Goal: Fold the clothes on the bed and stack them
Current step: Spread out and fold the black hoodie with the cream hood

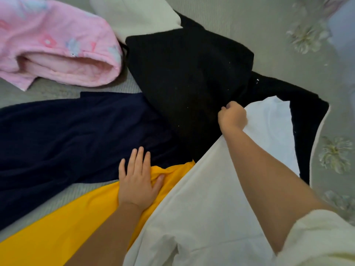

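The white garment [221, 189] is shown stretched lengthwise from the body to the right hand [232, 117], which is clenched on its far edge, while the left hand [139, 181] is pressed flat on the yellow garment [67, 223] alongside.

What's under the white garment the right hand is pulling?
Under the white garment, a black garment shows at its far end and a yellow one at its left edge, pressed by the left hand. The rest underneath is covered. The right hand grips its edge.

A sheet [201, 198] overlaps a garment [188, 73], quilt [57, 45] far left.
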Motion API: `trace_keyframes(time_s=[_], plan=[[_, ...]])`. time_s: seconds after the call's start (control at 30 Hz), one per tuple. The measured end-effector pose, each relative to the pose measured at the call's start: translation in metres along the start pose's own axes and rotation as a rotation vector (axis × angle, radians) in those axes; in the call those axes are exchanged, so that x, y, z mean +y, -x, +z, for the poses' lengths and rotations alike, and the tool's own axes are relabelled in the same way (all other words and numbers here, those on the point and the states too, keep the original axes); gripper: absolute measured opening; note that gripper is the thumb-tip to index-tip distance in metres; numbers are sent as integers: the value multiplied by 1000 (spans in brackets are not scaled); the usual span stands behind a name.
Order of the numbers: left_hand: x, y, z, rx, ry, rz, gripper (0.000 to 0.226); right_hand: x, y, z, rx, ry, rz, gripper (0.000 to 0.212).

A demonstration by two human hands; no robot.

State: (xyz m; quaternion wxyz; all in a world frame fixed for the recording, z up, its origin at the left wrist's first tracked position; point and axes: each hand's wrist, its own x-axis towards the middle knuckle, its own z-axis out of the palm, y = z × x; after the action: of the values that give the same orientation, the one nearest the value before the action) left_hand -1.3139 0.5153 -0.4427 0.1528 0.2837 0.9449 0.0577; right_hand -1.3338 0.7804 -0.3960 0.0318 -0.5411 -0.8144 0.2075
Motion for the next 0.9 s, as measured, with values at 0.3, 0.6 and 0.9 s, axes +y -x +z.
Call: trace_keyframes(time_s=[0.3, 0.6, 0.9], plan=[[-2, 29, -36, 188, 424, -66, 90, 6, 99, -67, 62, -291, -591, 10], [-77, 123, -125, 449, 586, -193, 48, -4, 248, -62, -583, 197, -1127, 9], [-115, 193, -118, 173, 472, -120, 35, 73, 327, -72, -411, 439, -1234, 24]])
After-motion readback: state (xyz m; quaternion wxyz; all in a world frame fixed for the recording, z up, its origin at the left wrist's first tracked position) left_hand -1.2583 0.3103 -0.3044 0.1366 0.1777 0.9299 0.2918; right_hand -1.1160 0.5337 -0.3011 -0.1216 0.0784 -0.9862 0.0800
